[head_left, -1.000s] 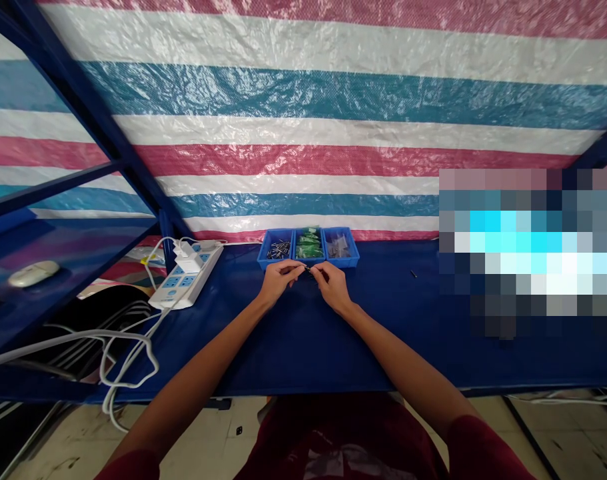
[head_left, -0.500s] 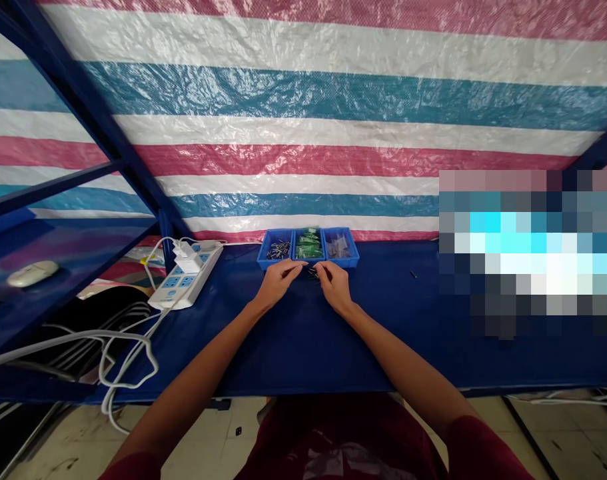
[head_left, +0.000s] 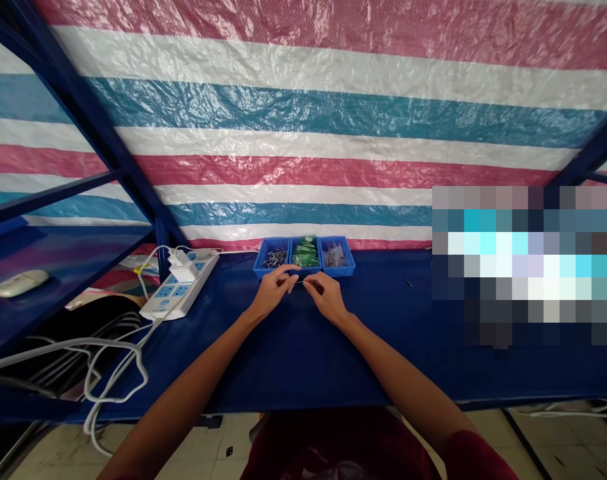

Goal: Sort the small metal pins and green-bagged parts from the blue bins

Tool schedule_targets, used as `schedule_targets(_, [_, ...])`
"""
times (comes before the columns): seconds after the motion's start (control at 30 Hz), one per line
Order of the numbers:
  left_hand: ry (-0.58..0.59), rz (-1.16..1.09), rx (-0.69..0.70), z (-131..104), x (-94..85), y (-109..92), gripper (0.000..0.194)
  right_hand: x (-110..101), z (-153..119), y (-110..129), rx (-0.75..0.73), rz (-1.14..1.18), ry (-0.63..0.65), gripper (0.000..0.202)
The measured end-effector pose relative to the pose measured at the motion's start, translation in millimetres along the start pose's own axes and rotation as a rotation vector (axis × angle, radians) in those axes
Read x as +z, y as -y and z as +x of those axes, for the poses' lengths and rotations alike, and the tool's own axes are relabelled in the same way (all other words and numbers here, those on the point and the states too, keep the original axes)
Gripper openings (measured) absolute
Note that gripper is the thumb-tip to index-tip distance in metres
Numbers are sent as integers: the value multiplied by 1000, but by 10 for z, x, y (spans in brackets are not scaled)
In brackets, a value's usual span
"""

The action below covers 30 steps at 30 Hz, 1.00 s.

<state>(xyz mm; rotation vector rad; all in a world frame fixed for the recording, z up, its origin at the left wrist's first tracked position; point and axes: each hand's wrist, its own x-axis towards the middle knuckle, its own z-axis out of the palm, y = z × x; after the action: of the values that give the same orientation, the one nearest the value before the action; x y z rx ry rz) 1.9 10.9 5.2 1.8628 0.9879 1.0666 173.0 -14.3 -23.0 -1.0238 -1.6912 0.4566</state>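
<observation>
My left hand (head_left: 273, 291) is just in front of the blue bins, its index finger stretched out and its thumb apart from it. Facing it, my right hand (head_left: 327, 293) is closed in a pinch on a thin, pale, wire-like piece (head_left: 300, 282). The piece points toward my left thumb; whether it touches the thumb I cannot tell. Behind my hands, the left blue bin (head_left: 257, 265) holds small dark parts with shiny thin ends (head_left: 276, 259). Green pieces (head_left: 306, 253) fill the middle bin, and greyish clear packets (head_left: 335, 255) lie in the right one.
A white power strip (head_left: 176, 293) with a plug and looping white cables (head_left: 116, 393) lies at the left. A small dark part (head_left: 408, 283) rests on the blue table (head_left: 383, 373) at the right. A pale mouse (head_left: 20, 283) sits on the side shelf. The far right is pixelated.
My hands have come slightly nearer to me, and the pale thin piece now shows between them. The small dark parts seen by my right fingertips no longer show. The view has tilted up a little.
</observation>
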Motion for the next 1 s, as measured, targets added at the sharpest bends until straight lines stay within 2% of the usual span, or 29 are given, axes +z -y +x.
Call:
schedule_targets(0.33, [-24, -96, -44, -6, 23, -2, 37, 2, -2, 22, 28, 10, 44, 26])
schedule_targets(0.5, [-41, -216, -57, 9, 62, 31, 43, -2, 8, 17, 140, 75, -13, 24])
schedule_targets(0.6, [-86, -224, -73, 16, 90, 65, 37, 1, 11, 21, 181, 135, -34, 25])
schedule_targets(0.83, [-164, -276, -50, 27, 107, 16, 28, 39, 5, 5, 185, 143, -48, 25])
schedule_targets(1.0, [-152, -237, -39, 23, 65, -5, 28, 6, 6, 9, 189, 112, -101, 30])
